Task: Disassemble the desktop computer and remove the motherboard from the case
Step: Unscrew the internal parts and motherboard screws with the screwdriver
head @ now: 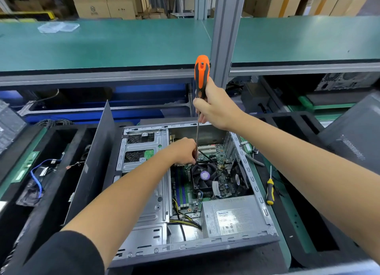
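- Head view: your right hand [213,106] grips the long orange-and-black screwdriver [201,77] by the lower handle, shaft near vertical, running down into the open case [255,184].
- Your left hand [183,150] is curled at the shaft low down, steadying it; the tip is hidden behind those fingers, so I can't tell if it's seated in a screw.
- Motherboard [185,190] sits inside the case, CPU fan [203,177] and power supply [230,217] not yet removed.
- Risk: with a shaft this long, any tilt probably cams the bit out and gouges the board or strips the head.
- Risk: a freed screw could drop under the fan or among the yellow cables [185,220].
- Spare yellow screwdriver [269,192] lies just right of the case.
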Tool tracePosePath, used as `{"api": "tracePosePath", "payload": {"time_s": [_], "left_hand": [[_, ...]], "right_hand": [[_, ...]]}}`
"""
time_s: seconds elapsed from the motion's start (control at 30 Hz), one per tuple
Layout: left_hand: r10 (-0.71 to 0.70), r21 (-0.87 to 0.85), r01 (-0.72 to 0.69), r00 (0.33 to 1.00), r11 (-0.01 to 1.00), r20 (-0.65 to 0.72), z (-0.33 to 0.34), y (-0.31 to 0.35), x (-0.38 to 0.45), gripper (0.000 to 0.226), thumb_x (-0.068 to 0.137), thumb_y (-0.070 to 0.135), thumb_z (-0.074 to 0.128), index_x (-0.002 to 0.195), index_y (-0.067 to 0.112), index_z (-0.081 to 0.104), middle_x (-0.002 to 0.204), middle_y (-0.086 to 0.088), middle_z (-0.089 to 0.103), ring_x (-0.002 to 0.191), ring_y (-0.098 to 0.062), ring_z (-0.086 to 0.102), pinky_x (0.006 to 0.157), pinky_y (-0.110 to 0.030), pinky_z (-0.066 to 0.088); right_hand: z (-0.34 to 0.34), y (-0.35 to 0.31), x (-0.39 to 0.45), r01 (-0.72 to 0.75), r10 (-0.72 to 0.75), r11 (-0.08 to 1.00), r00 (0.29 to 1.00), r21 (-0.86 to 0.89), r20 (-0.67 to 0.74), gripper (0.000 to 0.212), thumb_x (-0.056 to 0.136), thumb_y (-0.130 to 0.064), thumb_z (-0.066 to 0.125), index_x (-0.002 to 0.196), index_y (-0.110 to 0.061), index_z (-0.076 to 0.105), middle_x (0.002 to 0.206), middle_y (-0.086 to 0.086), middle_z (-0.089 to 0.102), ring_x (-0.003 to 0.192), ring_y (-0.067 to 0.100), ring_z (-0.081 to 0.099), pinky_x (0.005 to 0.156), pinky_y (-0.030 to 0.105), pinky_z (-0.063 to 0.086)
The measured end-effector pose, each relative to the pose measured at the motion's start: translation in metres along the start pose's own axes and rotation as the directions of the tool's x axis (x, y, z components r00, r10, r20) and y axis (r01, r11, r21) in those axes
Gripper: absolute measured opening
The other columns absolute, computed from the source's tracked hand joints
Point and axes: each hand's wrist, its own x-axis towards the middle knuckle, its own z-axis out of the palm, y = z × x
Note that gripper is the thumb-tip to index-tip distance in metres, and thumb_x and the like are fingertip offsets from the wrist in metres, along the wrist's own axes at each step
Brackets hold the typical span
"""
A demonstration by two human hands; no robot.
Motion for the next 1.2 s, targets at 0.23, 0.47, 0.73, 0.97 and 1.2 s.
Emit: {"api": "tracePosePath", "payload": {"time_s": [0.23, 0.47, 0.73, 0.97, 1.2], "left_hand": [[0.009, 0.031, -0.011, 0.999, 0.999, 0.054, 0.003, -0.002, 0.009, 0.022, 0.086, 0.025, 0.068, 0.105, 0.014, 0.07, 0.111, -0.002, 0.063, 0.096, -0.018, 0.059, 0.086, -0.03, 0.048], [-0.044, 0.07, 0.041, 0.998, 0.997, 0.052, 0.007, -0.002, 0.013, 0.02, 0.085, 0.034, 0.066, 0.101, 0.022, 0.067, 0.111, 0.003, 0.058, 0.1, -0.017, 0.057, 0.09, -0.036, 0.049], [-0.07, 0.127, 0.051, 0.986, 0.991, 0.153, 0.009, 0.001, 0.014, 0.028, 0.091, 0.034, 0.056, 0.116, 0.022, 0.063, 0.124, 0.004, 0.053, 0.115, -0.019, 0.052, 0.1, -0.039, 0.043], [-0.094, 0.154, 0.072, 0.986, 0.985, 0.137, 0.011, 0.0, 0.015, 0.026, 0.09, 0.032, 0.056, 0.113, 0.019, 0.061, 0.119, 0.002, 0.055, 0.11, -0.02, 0.053, 0.098, -0.041, 0.045], [-0.099, 0.241, 0.061, 0.984, 0.969, 0.149, 0.012, 0.0, 0.016, 0.035, 0.092, 0.04, 0.053, 0.12, 0.02, 0.061, 0.126, 0.002, 0.05, 0.116, -0.021, 0.051, 0.099, -0.042, 0.044]], "right_hand": [[-0.005, -0.003, 0.0, 0.011, -0.011, 0.999, 1.0, 0.034, 0.002, 0.025, 0.094, -0.015, 0.044, 0.118, -0.009, 0.038, 0.082, 0.02, 0.062, 0.057, 0.022, 0.064, 0.059, 0.04, 0.058], [-0.007, -0.002, -0.003, 0.022, -0.022, 0.998, 1.0, 0.054, -0.004, 0.031, 0.095, -0.015, 0.044, 0.124, -0.009, 0.036, 0.08, 0.018, 0.062, 0.053, 0.016, 0.063, 0.056, 0.032, 0.058], [-0.005, -0.002, -0.009, 0.036, -0.036, 0.998, 0.999, 0.043, 0.0, 0.03, 0.095, -0.015, 0.045, 0.123, -0.011, 0.036, 0.079, 0.018, 0.063, 0.056, 0.017, 0.063, 0.057, 0.03, 0.058], [-0.011, -0.001, -0.011, 0.015, -0.015, 0.999, 1.0, 0.029, 0.003, 0.022, 0.093, -0.016, 0.05, 0.113, -0.009, 0.042, 0.083, 0.019, 0.064, 0.063, 0.023, 0.067, 0.066, 0.041, 0.059], [-0.028, -0.018, -0.007, 0.045, -0.043, 0.997, 0.998, 0.057, -0.038, 0.028, 0.095, -0.034, 0.056, 0.091, -0.008, 0.047, 0.078, 0.012, 0.064, 0.058, 0.019, 0.063, 0.059, 0.03, 0.057]]}}
